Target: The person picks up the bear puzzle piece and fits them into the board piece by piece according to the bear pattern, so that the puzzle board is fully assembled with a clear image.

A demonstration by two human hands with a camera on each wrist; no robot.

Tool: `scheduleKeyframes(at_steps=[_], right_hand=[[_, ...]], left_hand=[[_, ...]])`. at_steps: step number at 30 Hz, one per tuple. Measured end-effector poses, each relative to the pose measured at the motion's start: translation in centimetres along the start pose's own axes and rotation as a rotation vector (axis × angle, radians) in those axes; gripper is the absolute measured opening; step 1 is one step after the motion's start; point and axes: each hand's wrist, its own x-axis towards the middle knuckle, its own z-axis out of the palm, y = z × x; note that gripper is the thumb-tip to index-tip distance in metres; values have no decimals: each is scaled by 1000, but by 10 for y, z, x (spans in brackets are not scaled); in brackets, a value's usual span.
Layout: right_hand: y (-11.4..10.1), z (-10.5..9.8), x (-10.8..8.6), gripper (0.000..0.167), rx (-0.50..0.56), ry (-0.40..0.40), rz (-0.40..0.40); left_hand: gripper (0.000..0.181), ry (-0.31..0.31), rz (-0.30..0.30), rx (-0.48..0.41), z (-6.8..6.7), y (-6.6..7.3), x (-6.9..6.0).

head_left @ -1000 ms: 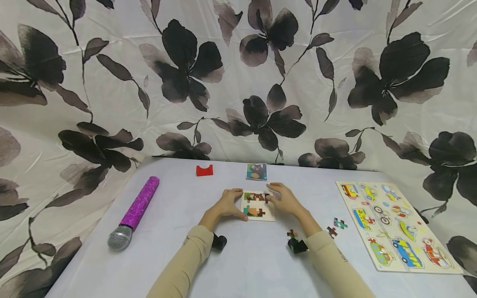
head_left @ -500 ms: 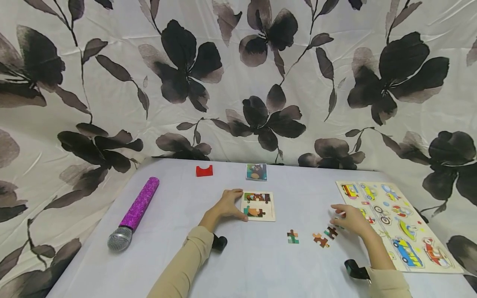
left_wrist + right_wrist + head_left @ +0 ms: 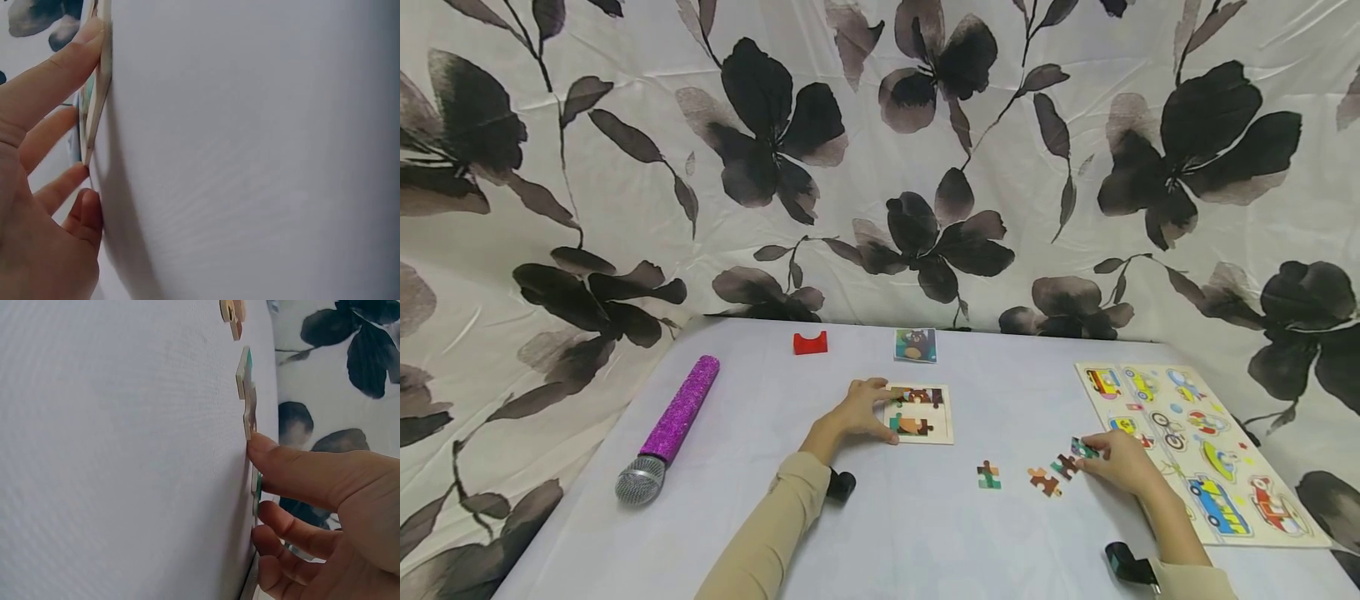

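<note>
A square wooden puzzle board (image 3: 945, 417) lies mid-table, with bear picture pieces in two rows and a bare strip between them. My left hand (image 3: 856, 412) holds its left edge between thumb and fingers; the left wrist view shows the fingertips against the board's side. Over at the right, a green jigsaw piece (image 3: 1083, 447) lies flat between the thumb and forefinger of my right hand (image 3: 1122, 467). That thumb is close to a brown-and-green piece (image 3: 1064, 466). Left of these lie an orange-brown piece (image 3: 1044, 481) and another green-brown piece (image 3: 988, 475).
A bear picture card (image 3: 915, 345) and a red block with a curved notch (image 3: 810, 342) sit towards the back edge. At the left lies a glittery purple microphone (image 3: 682, 412). A vehicle-picture board (image 3: 1195, 450) occupies the right side, beside my right hand.
My right hand has left the puzzle board and gone right to the loose pieces, then shifted down around the green piece. My left hand stays at the board.
</note>
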Motion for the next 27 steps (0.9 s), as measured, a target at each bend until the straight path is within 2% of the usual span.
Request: scheduleKeyframes(at_steps=[1,2,4,8,9,12,16,19,21,24,27], right_hand=[[0,0,0,40,-2,2,1],[-1,0,0,39,-4,4,2],[-1,0,0,36,-13,5,-2],[-3,0,-1,29,-28,14,-11],[-2,0,0,28,-31,15,-13],[-3,1,0,26,-31,20,-8],[-2,2,-1,26,-23,25,-6],[-2,2,0,26,-19,29,-11],[-2,1,0,26,-18,30,-12],[-2,1,0,26,-14,29,-9],[-3,0,0,26,-9,30,-5]], left_hand=[[80,-11,-3,14,-1,0,0],[81,-6,23,37,2,-6,4],[81,-19,13,50,0,-4,5],[80,-29,-2,84,-3,1,6],[77,-38,-30,82,-7,9,2],[67,0,-18,116,-5,14,3],[44,93,36,168,3,16,9],[24,176,73,167,8,13,15],[17,213,82,144,9,13,19],[22,221,100,129,7,14,24],[31,180,106,139,5,17,28]])
